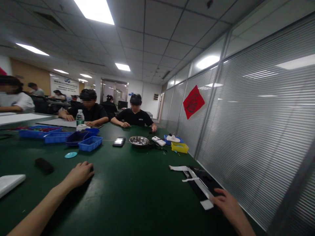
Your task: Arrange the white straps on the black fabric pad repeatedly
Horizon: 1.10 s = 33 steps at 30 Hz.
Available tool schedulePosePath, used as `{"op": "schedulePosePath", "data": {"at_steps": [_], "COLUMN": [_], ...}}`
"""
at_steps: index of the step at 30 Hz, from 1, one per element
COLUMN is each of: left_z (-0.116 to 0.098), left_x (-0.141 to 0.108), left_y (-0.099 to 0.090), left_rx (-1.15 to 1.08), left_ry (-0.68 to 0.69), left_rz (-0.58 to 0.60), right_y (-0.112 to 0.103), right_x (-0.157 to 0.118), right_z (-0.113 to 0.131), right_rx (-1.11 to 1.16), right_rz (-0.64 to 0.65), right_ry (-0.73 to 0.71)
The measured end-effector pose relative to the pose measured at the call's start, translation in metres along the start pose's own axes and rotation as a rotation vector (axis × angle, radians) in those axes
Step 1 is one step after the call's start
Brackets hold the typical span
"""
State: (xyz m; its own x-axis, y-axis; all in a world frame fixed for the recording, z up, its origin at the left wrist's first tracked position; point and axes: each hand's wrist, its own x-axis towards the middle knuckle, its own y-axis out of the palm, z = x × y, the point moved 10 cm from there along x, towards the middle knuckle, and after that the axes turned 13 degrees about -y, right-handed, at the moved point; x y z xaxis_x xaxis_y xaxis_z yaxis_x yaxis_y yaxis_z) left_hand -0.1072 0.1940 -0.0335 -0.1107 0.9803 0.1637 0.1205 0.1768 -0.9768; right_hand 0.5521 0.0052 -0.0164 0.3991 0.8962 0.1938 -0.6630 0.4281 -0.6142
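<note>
On the green tabletop [123,190], my left hand [80,173] rests palm down, its fingers loosely bent and nothing visible in them. A dark oblong object [44,165] and a light-blue disc [71,155] lie close to it. At the right, my right hand [226,201] has its thumb and finger apart at the near end of a flat black panel [197,190]. Its fingertips touch or hover just over the panel; I cannot tell which. A pale flat strip [203,187] with white tabs runs along the panel. Part of the panel is hidden behind my right hand.
Blue bins [90,143], a water bottle [80,118], a phone [119,142], a metal bowl [139,141] and a yellow tray [179,147] stand farther back. A white slab [11,183] lies at left. Two people sit opposite. A glass partition [258,131] borders the table's right edge.
</note>
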Motion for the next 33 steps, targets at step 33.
{"op": "schedulePosePath", "data": {"at_steps": [33], "left_z": [0.002], "left_x": [0.003], "left_y": [0.005], "left_rx": [-0.010], "left_ry": [0.026], "left_rz": [-0.001], "right_y": [0.093], "right_x": [0.004], "right_z": [0.156], "right_rx": [-0.476], "right_rz": [0.163], "right_ry": [-0.805]}}
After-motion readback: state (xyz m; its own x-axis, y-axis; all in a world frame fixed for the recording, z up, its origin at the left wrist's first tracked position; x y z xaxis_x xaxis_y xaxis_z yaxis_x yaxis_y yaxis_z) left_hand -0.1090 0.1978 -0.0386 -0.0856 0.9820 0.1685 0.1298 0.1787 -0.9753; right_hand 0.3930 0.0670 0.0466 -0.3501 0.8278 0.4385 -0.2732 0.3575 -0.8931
